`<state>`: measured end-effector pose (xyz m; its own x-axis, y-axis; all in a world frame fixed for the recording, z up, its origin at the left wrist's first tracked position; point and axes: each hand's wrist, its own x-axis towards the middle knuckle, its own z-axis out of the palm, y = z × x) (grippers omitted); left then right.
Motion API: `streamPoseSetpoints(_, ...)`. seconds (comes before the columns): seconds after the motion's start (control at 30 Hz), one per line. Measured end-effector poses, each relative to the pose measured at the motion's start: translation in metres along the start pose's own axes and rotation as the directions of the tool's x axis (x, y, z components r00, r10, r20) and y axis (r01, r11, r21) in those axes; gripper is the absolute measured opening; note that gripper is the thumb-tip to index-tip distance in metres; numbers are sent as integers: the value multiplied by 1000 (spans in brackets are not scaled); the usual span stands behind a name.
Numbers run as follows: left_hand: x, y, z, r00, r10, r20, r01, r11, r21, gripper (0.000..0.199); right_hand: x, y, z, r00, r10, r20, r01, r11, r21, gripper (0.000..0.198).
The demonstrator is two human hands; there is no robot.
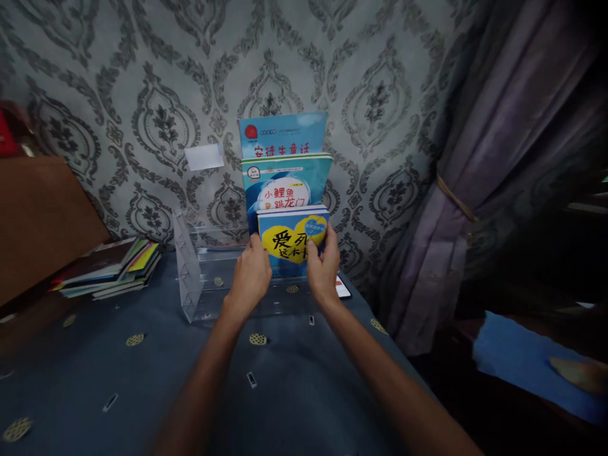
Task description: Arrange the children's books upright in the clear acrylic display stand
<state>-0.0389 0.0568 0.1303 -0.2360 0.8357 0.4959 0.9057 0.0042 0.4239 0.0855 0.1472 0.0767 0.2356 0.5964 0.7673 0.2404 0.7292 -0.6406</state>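
Observation:
Between my two hands is a small blue book (285, 218) with a yellow heart and black characters on its cover. My left hand (251, 269) grips its left edge with curled fingers. On the other side, my right hand (325, 263) clasps the right edge, thumb on the front cover. Behind it stands a teal picture book (287, 174), and behind that a taller light-blue book (285, 130). A clear acrylic rack (187, 269) stands around and below them on the table; its right part is hidden by my hands.
Several thin books (114, 269) lie piled at the left beside a brown box-like piece (42, 228). A phone-like device (342, 288) lies right of the rack. The patterned wall (380, 126) rises behind, with a tied purple curtain (437, 253) at the right of the dark tablecloth (190, 380).

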Motion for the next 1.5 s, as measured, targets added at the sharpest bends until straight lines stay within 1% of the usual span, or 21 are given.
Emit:
streamPoseSetpoints(0.07, 2, -6, -3, 1000, 23, 10, -22, 998, -66, 25, -4, 3, -3, 1000, 1, 13, -1, 1000, 9, 55)
streamPoseSetpoints(0.13, 5, -16, -5, 998, 59, 24, -55, 987, -149, 30, -8, 6, -7, 1000, 14, 18, -14, 1000, -1, 53)
streamPoseSetpoints(0.23, 12, -35, -11, 990, 122, 69, -99, 957, -274, 40, -15, 12, -14, 999, 41, 7, -40, 997, -60, 51)
streamPoseSetpoints(0.3, 17, -48, -16, 985, 137, 106, -96, 939, -330, 44, -19, 16, -18, 999, 51, 3, -50, 994, -97, 50)
streamPoseSetpoints(0.4, 23, -64, -24, 980, 128, 151, -66, 930, -361, 43, -26, 22, -21, 998, 61, -4, -61, 992, -112, 50)
streamPoseSetpoints(0.5, 26, -69, -29, 975, 113, 193, -37, 933, -359, 41, -31, 26, -21, 997, 73, -5, -73, 991, -115, 49)
streamPoseSetpoints(0.57, 25, -67, -29, 973, 107, 204, -28, 934, -357, 41, -32, 27, -21, 997, 76, -3, -76, 988, -134, 48)
streamPoseSetpoints(0.7, 23, -58, -23, 977, 108, 185, -42, 944, -328, 45, -31, 30, -23, 998, 63, 22, -58, 983, -174, 47)
streamPoseSetpoints(0.8, 22, -52, -19, 976, 134, 174, -78, 952, -297, 46, -29, 31, -26, 997, 51, 52, -41, 981, -189, 48)
streamPoseSetpoints(0.93, 19, -44, -19, 973, 168, 160, -121, 956, -268, 45, -22, 29, -29, 997, 51, 52, -42, 984, -175, 46)
streamPoseSetpoints(1.03, 14, -35, -21, 981, 152, 122, -115, 957, -267, 49, -9, 21, -29, 996, 64, 58, -58, 995, -87, 51)
streamPoseSetpoints(1.13, 8, -24, -20, 989, 140, 48, -118, 942, -315, 61, 8, 9, -26, 994, 66, 89, -75, 991, 107, 56)
streamPoseSetpoints(1.23, 4, -17, -16, 991, 133, -19, -131, 918, -375, 70, 20, -6, -20, 987, 64, 147, -103, 955, 276, 54)
streamPoseSetpoints(1.33, 3, -14, -14, 993, 118, -31, -121, 911, -393, 72, 22, -18, -16, 980, 86, 179, -141, 936, 323, 49)
streamPoseSetpoints(1.5, 3, -12, -13, 994, 107, -34, -111, 913, -391, 75, 16, -20, -15, 985, 84, 148, -129, 937, 326, 47)
